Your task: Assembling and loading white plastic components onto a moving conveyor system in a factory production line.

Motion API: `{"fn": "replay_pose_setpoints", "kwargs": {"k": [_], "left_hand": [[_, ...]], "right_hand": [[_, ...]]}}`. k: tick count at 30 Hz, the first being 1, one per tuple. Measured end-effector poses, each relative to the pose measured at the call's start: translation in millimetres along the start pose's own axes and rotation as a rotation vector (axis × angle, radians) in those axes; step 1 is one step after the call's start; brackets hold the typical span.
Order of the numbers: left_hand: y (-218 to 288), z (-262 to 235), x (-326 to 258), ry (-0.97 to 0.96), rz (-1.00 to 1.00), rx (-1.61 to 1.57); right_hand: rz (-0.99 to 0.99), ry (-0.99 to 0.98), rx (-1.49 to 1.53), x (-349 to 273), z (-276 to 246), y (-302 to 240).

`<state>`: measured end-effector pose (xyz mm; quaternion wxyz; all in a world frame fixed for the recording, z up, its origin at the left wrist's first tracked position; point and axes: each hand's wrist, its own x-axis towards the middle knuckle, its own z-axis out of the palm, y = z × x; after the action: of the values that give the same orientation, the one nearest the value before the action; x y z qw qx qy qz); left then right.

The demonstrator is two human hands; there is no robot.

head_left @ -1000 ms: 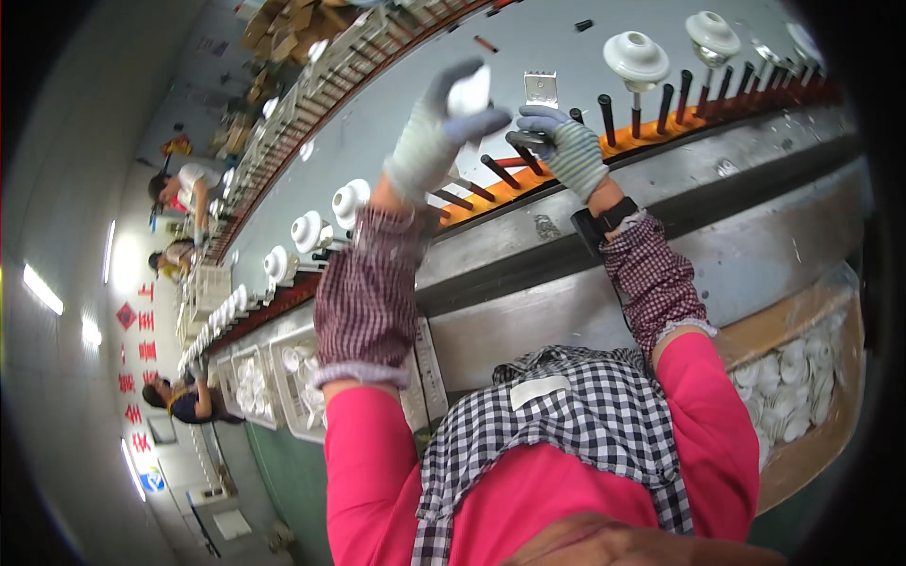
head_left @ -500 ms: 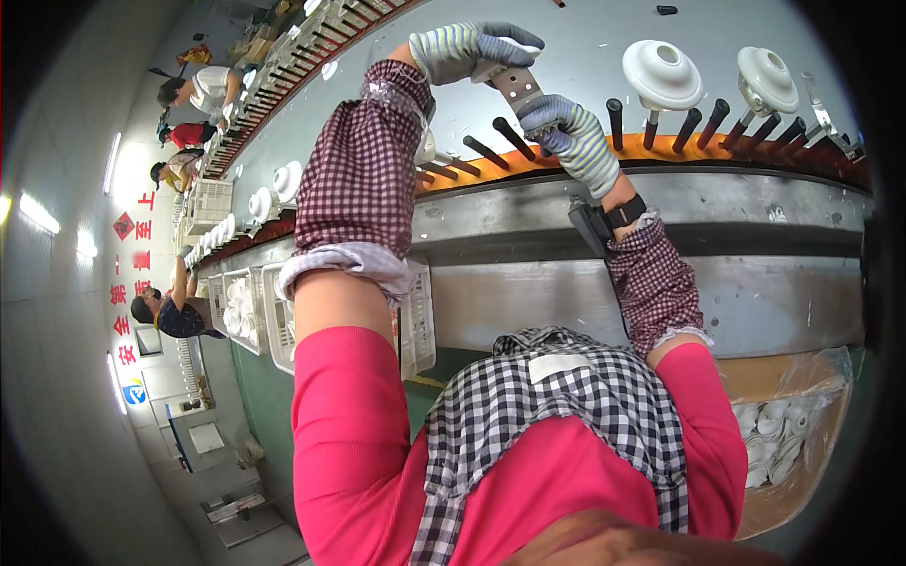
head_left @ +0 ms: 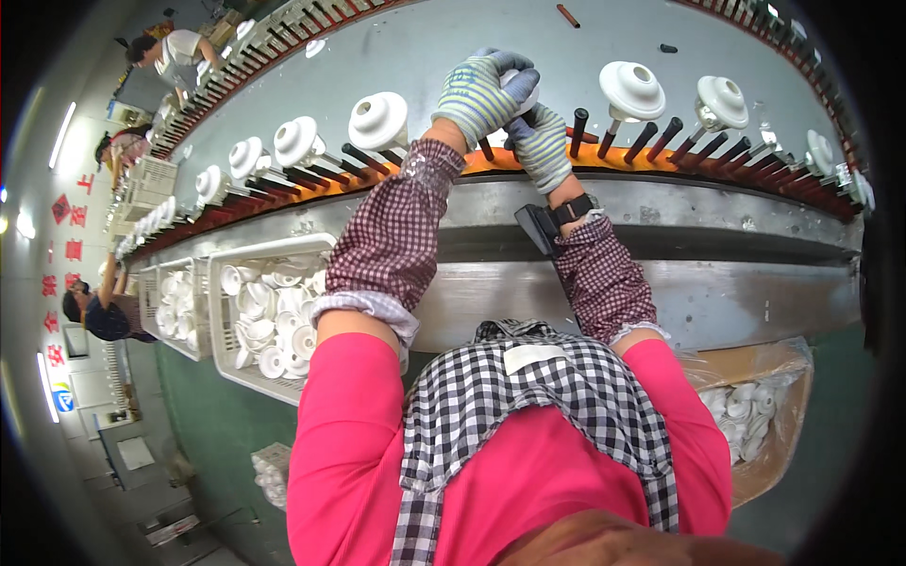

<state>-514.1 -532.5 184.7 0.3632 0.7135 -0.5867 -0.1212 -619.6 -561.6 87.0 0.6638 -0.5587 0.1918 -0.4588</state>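
Note:
My left hand, in a striped knit glove, curls over a white round piece above the line of rods. Just below it, my right hand, in a matching glove, has its fingers bent in against the underside of that piece. What the right fingers close on is hidden. Beside the hands, a white stepped disc with a central hole sits raised on a rod to the right. Another white disc stands to the left. Dark-tipped rods stick out along an orange band.
A metal rail runs along the near side of the grey table. White baskets of white pieces stand at left. A lined cardboard box with more pieces is at right. Other people work farther along at left.
The metal plate with holes between my hands no longer shows; a white round piece is there now. My hands have come closer together. The view has shifted, showing more discs and baskets at left.

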Motion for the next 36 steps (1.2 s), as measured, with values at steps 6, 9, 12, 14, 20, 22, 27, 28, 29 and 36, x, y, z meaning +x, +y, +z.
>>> {"fn": "replay_pose_setpoints", "kwargs": {"k": [6, 9, 12, 14, 20, 22, 27, 28, 29, 36], "left_hand": [[-41, -16, -13, 0.060, 0.035, -0.005], [-60, -16, -19, 0.016, 0.073, 0.046], [-71, -23, -28, 0.026, -0.007, 0.011], [-74, -31, -34, 0.034, -0.012, -0.020], [-111, -124, -119, 0.068, -0.220, -0.041], [-131, -169, -179, 0.117, -0.272, 0.157], [-148, -256, -358, 0.145, -0.709, 0.479], [-143, -262, -396, 0.137, -0.811, 0.520], [-142, -266, -430, 0.129, -0.898, 0.540], [-107, -250, -550, 0.139, -1.236, 0.553]], "right_hand": [[0.200, 0.011, -0.084, -5, 32, 22], [0.149, -0.096, -0.206, -17, 29, 17], [0.098, -0.165, -0.446, -39, 18, 1], [0.179, -0.180, -0.488, -59, 0, -14], [0.275, -0.231, -0.652, -118, -65, -43], [0.413, -0.140, -0.534, -137, -87, -47], [0.626, -0.199, -0.677, -162, -94, -46], [0.689, -0.184, -0.724, -162, -86, -43], [0.654, -0.275, -0.700, -158, -74, -41], [0.500, -0.626, -0.576, -118, 20, -28]]}}
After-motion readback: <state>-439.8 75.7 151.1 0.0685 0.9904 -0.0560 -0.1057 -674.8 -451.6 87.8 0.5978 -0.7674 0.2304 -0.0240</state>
